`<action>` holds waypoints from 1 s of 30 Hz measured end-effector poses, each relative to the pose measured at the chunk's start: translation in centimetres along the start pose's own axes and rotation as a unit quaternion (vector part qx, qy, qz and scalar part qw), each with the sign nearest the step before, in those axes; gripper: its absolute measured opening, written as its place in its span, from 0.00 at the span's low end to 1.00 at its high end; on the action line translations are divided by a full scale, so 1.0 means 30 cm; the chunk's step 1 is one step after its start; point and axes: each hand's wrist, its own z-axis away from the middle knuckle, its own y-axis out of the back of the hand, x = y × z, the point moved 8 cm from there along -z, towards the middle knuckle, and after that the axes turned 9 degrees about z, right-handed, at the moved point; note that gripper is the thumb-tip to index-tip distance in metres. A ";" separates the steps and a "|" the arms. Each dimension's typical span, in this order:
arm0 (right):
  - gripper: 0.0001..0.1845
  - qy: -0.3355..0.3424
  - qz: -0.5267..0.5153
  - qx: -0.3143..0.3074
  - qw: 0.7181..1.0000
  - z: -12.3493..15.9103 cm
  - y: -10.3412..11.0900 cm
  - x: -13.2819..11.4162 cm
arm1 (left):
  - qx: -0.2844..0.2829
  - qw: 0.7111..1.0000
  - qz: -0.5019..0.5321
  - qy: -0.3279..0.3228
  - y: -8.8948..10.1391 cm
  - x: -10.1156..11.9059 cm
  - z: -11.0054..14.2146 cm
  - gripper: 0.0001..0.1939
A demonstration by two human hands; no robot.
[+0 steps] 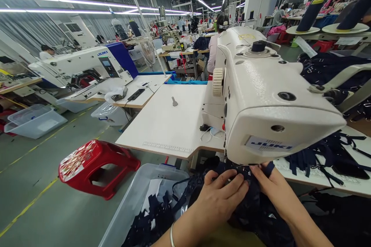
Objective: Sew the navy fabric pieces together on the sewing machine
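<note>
White enamelled sewing machine (pixel 285 100), marked "JUKI" in blue on its end plate, with dark navy bunched fabric (pixel 251 204) below its head.
Second machine, white with a blue end section (pixel 123 61), also lettered "JUKI". Fabric: soft, creased, spread between the two hands. Left hand (pixel 223 193): palm down, fingers bent over the cloth, pale metal bangle (pixel 172 235) at wrist; cannot tell whether it grips. Right hand (pixel 271 185): angled inward, thumb and fingers pinching the fabric.
</note>
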 end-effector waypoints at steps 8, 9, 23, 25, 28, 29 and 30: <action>0.16 0.034 0.137 0.045 0.989 -0.013 0.029 -0.020 | 0.006 1.000 -0.018 -0.010 0.001 0.008 -0.003 0.17; 0.15 0.033 0.140 0.046 0.989 -0.015 0.028 -0.019 | 0.006 1.000 -0.024 -0.010 -0.001 0.009 -0.004 0.17; 0.12 0.128 0.170 0.091 0.973 -0.121 0.010 -0.058 | 0.034 0.997 -0.043 0.052 0.034 -0.001 -0.054 0.19; 0.10 0.144 0.168 0.102 0.970 -0.124 0.013 -0.065 | 0.030 0.997 -0.048 0.057 0.034 0.002 -0.057 0.19; 0.10 0.161 0.172 0.102 0.966 -0.127 0.014 -0.073 | 0.027 0.996 -0.052 0.065 0.039 0.005 -0.062 0.20; 0.10 0.166 0.175 0.103 0.965 -0.128 0.015 -0.076 | 0.025 0.996 -0.053 0.067 0.040 0.006 -0.063 0.19; 0.10 0.170 0.177 0.102 0.964 -0.129 0.016 -0.077 | 0.023 0.996 -0.053 0.068 0.041 0.007 -0.064 0.19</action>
